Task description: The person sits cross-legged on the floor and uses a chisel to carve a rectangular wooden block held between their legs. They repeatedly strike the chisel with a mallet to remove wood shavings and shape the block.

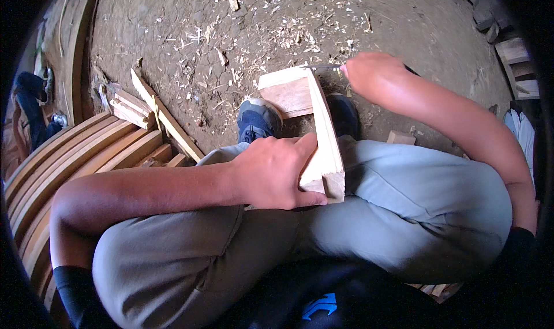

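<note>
A pale wooden piece point(326, 127), made of a long bar with a shorter block point(288, 95) at its far end, stands between my knees. My left hand point(276, 170) is closed round its near end, thumb along the bottom edge and fingers over the side. My right hand point(375, 75) is wrapped round a thin-bladed hand tool, its handle mostly hidden in the fist. The tool's dark narrow blade point(326, 66) points left and meets the top of the wooden piece at its far corner. Whether it is a knife or a chisel cannot be made out.
Wood shavings point(294, 38) litter the earthen floor point(173, 17). Curved wooden slats point(75, 156) are stacked at my left, with offcuts point(133, 107) and a long thin strip point(164, 118) beyond. A small block point(401, 137) lies by my right knee. Another person's leg point(32, 107) shows far left.
</note>
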Demonstrator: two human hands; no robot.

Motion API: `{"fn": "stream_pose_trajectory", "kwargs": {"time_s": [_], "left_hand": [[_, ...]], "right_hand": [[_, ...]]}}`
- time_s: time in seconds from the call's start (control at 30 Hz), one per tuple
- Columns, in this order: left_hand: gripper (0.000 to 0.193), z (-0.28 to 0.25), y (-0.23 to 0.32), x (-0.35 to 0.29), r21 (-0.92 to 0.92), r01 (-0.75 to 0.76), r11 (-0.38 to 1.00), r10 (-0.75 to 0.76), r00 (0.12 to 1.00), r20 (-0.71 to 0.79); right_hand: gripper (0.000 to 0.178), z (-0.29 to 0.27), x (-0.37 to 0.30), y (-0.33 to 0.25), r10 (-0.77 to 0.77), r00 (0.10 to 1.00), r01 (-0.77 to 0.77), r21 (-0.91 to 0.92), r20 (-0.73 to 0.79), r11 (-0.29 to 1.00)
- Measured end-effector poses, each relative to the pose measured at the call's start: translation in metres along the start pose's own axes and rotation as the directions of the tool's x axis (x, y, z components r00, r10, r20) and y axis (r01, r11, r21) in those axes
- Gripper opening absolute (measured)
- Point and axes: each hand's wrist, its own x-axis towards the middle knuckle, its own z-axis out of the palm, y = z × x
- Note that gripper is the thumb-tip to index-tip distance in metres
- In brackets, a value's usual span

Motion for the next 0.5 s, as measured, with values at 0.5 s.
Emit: {"fn": "stream_pose_trajectory", "kwargs": {"time_s": [0.5], "left_hand": [[0.064,-0.005,0.004,-0.001,0.003,0.005,1.0,-0.005,0.999,0.042]], "right_hand": [[0.051,0.012,0.048,0.027,0.003,1.0,-0.003,-0.003,0.027,1.0]]}}
